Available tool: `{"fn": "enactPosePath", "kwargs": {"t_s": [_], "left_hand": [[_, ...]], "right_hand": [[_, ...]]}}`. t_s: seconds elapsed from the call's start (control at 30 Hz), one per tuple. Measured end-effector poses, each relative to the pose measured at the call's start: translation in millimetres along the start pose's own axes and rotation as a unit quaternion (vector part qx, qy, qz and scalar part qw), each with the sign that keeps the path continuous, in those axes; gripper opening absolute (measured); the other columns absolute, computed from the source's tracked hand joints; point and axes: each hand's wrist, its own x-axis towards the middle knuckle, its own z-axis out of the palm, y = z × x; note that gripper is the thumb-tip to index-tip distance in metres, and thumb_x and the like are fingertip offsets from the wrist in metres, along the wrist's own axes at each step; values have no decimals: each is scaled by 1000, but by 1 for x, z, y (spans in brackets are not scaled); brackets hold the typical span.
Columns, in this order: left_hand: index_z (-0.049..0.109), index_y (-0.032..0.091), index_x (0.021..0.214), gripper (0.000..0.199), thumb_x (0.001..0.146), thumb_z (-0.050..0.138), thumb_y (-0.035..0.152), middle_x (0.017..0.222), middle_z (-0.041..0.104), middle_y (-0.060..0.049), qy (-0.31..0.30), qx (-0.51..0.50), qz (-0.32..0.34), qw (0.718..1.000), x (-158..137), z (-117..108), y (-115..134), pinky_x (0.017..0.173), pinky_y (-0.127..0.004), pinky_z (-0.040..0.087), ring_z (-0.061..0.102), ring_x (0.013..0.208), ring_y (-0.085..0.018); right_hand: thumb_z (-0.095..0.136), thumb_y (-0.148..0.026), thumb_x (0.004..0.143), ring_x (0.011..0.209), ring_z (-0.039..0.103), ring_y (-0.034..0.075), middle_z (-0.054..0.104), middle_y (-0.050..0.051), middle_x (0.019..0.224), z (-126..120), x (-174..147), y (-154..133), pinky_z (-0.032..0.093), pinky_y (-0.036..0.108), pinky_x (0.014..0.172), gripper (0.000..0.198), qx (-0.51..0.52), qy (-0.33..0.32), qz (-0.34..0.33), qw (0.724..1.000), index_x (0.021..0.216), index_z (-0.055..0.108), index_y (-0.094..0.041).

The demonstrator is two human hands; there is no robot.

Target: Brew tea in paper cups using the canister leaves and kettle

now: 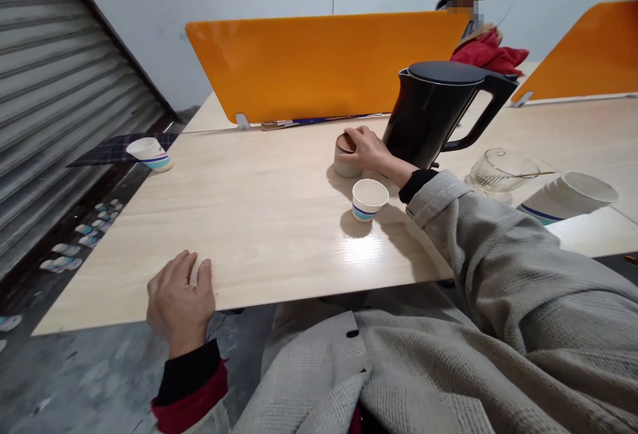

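A grey coat [419, 354] lies nearest; the right hand [371, 151] grips a small pot [345, 167], seemingly unlifted, a paper cup [369, 200] near its fingers; the left hand [182, 298] rests unclenched, empty.

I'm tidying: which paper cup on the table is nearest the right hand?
The middle cup, beside the right hand; the left-edge cup and right-side stack are farther.
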Motion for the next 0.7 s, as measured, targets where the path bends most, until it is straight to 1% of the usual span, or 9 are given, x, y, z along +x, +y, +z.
{"fn": "enactPosePath", "kwargs": {"t_s": [0.1, 0.17, 0.23, 0.33, 0.4, 0.47, 0.57, 0.63, 0.7], "left_hand": [[77, 19, 104, 43, 99, 53, 54, 130, 79, -17, -5, -10, 1, 1000, -1, 0, 0, 119, -57, 49, 70, 128, -37], [77, 20, 105, 41, 99, 55, 54, 131, 79, -15, -3, -15, -9, 1000, -1, 1, -1, 120, -57, 48, 70, 130, -37], [78, 20, 108, 42, 99, 55, 54, 133, 79, -16, -2, -18, -12, 1000, -1, 2, -3, 122, -57, 48, 69, 133, -37], [78, 17, 114, 45, 99, 59, 55, 137, 76, -18, 2, -30, -13, 999, -1, 3, -5, 124, -62, 45, 66, 135, -41], [78, 17, 119, 46, 98, 63, 56, 140, 74, -20, 16, -50, -12, 999, -3, 1, -4, 124, -67, 43, 65, 136, -43], [77, 18, 124, 48, 98, 68, 57, 144, 72, -21, 25, -89, 0, 996, -8, -2, 5, 123, -67, 45, 62, 140, -43], [69, 23, 142, 58, 97, 72, 60, 155, 65, -17, -23, -191, 29, 981, -25, -7, 34, 117, -58, 55, 58, 147, -37], [58, 28, 156, 69, 97, 73, 61, 165, 56, -14, -126, -266, 59, 954, -38, -9, 62, 119, -53, 55, 56, 152, -34], [48, 29, 164, 84, 93, 78, 63, 173, 48, -14, -227, -338, 108, 907, -50, -8, 94, 128, -52, 46, 51, 157, -34]], "right_hand": [[77, -56, 88, 127, 60, 41, 59, 20, 139, -9, 1, 2, 53, 60, 109, 75, 13, 53, 15, 998, 150, 58, -19], [77, -55, 88, 135, 56, 43, 56, 20, 145, -30, -3, -6, 49, 63, 114, 80, 22, 113, -14, 993, 156, 53, -21], [77, -56, 89, 142, 52, 44, 54, 18, 149, -59, -17, -22, 47, 65, 118, 84, 29, 154, -51, 986, 161, 48, -24], [78, -57, 89, 148, 48, 41, 53, 13, 152, -103, -59, -59, 47, 63, 123, 86, 37, 173, -108, 978, 164, 45, -33], [78, -56, 90, 147, 49, 40, 53, 13, 152, -118, -98, -84, 46, 62, 125, 84, 48, 161, -162, 972, 164, 45, -33], [77, -55, 91, 143, 53, 39, 53, 16, 151, -116, -139, -103, 48, 62, 122, 85, 64, 126, -224, 964, 165, 44, -28], [78, -58, 92, 140, 56, 40, 53, 17, 152, -88, -186, -117, 53, 63, 115, 88, 99, 60, -239, 964, 166, 41, -29], [80, -57, 91, 139, 57, 41, 53, 20, 153, -64, -204, -119, 56, 62, 112, 89, 98, 17, -226, 969, 165, 42, -27], [82, -53, 90, 137, 57, 41, 55, 22, 152, -43, -212, -119, 58, 62, 109, 87, 86, -10, -210, 974, 163, 45, -23]]}}
